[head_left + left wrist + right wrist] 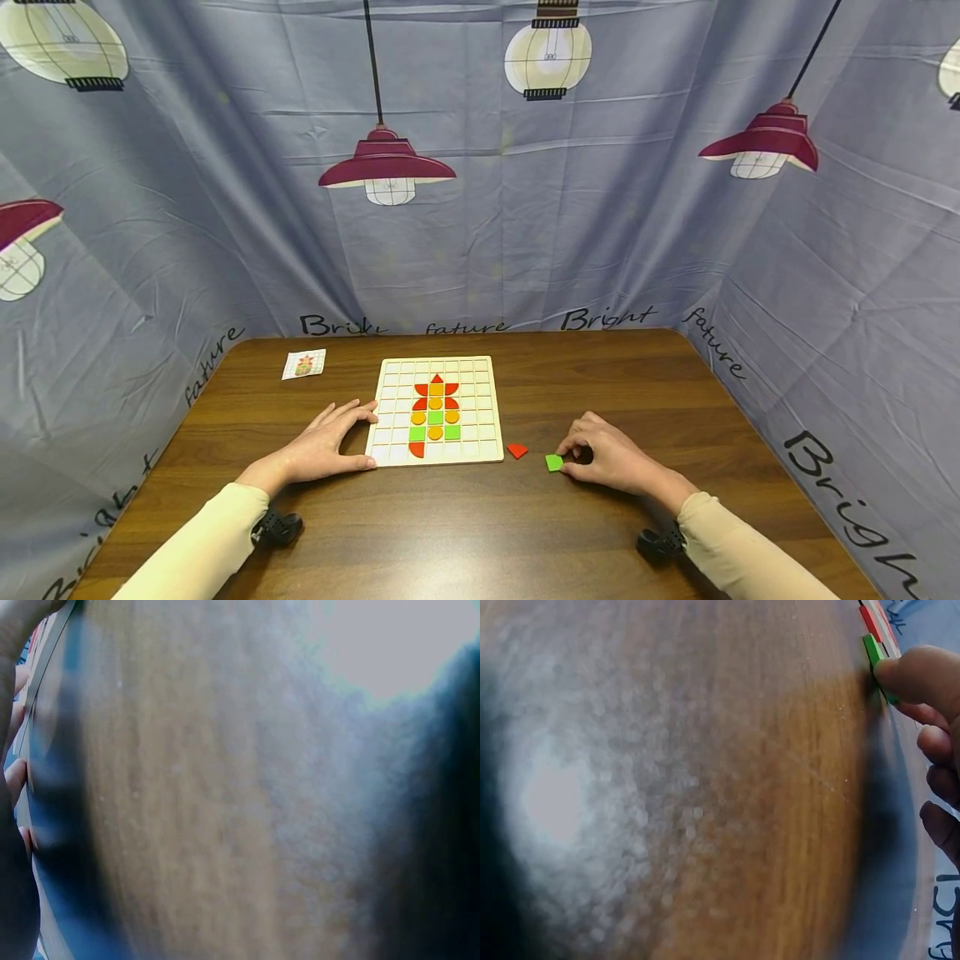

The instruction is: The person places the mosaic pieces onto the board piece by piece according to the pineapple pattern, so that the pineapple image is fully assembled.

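Note:
A white gridded board (478, 408) lies on the table, with red, orange and green tiles forming a figure down its middle. The spread fingers and thumb of my left hand (324, 443) rest at its left edge. To the right of the board, my right hand (613, 458) pinches a green square tile (553, 463) between thumb and fingers, close over the tabletop. In the right wrist view the thumb covers part of this green tile (871, 650). A loose red tile (517, 451) with a curved side lies between the board and the green tile.
A small printed card (304, 364) showing a similar coloured figure lies at the table's back left. The brown wooden table (450, 533) is enclosed by a blue-grey curtain (480, 250) printed with lamps behind and at the sides.

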